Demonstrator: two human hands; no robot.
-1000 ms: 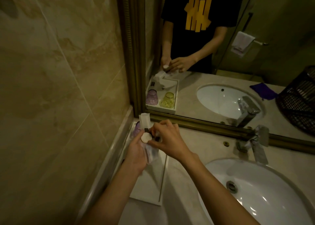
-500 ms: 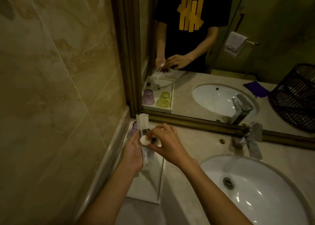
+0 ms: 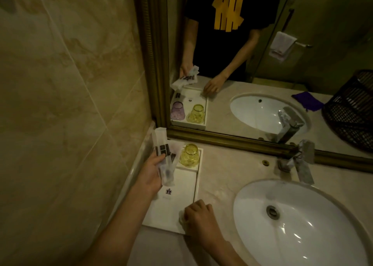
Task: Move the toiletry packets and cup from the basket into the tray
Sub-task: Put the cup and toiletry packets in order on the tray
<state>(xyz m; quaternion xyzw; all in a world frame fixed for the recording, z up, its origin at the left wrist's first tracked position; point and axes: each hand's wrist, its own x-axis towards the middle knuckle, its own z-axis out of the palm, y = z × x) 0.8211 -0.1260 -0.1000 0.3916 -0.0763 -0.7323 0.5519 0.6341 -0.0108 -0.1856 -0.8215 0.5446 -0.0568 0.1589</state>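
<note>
A person stands at a marble bathroom counter (image 3: 228, 177), both bare arms reaching toward a white rectangular tray (image 3: 181, 189) set against the tiled wall at the left. The left hand (image 3: 150, 173) hovers over the tray's far half, its fingers closed around a fanned bundle of translucent toiletry packets (image 3: 164, 154) with dark labels; the packets stick up toward the mirror's gilt frame (image 3: 155, 54). The right hand (image 3: 198, 215) rests at the tray's near right corner, fingers curled downward onto a small white item (image 3: 181, 215) at the tray's edge; whether the fingers grip it or merely press on it cannot be told. An upturned yellow glass cup (image 3: 189, 156) sits in the tray's far right corner, just beside the held packets. A crown emblem (image 3: 168, 191) is printed on the tray's bare floor. To the right lie the white oval sink (image 3: 302, 225) and a chrome faucet (image 3: 300, 161). The mirror shows a purple cup (image 3: 178, 110) in the tray beside the yellow one, hidden in the direct view behind the packets, and a dark wire basket (image 3: 351, 108) at the counter's far right, well apart from the tray.
</note>
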